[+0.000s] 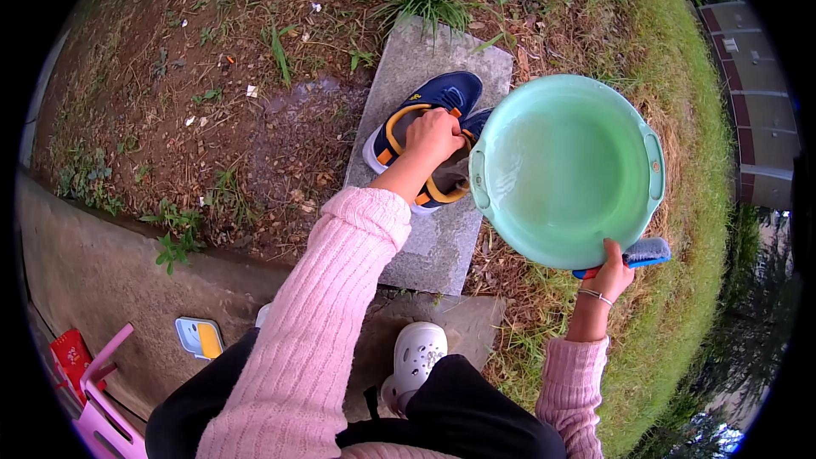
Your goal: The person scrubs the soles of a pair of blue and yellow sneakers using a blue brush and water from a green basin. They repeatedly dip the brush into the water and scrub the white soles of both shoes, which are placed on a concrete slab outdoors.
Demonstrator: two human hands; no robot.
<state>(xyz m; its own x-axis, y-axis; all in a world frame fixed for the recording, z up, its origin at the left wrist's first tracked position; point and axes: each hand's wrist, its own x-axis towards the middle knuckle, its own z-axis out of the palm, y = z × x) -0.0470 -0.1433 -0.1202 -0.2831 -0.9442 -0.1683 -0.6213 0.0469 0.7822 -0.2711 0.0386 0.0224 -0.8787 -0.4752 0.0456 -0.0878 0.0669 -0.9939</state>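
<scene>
A pair of navy sneakers with orange trim and white soles, the left one [456, 90] and the right one [454, 178], stands on a grey stone slab [427, 248]. My left hand [435, 134] is closed over the inner collars where the two meet; its fingertips are partly hidden. My right hand [611, 275] grips the near rim of a mint-green plastic basin [567, 159]. Cloudy liquid seems to lie in the basin, which overlaps the right shoe's toe. Also in my right hand is a blue-and-red brush [649, 252] with grey bristles, pressed beneath the rim.
A soap box [199, 338] with a yellow piece lies on the concrete ledge [115, 268]. At lower left stands a pink plastic chair or stool [111, 414] beside a red packet [71, 360]. My white clog [419, 350] is below the slab. Soil, weeds and grass surround it.
</scene>
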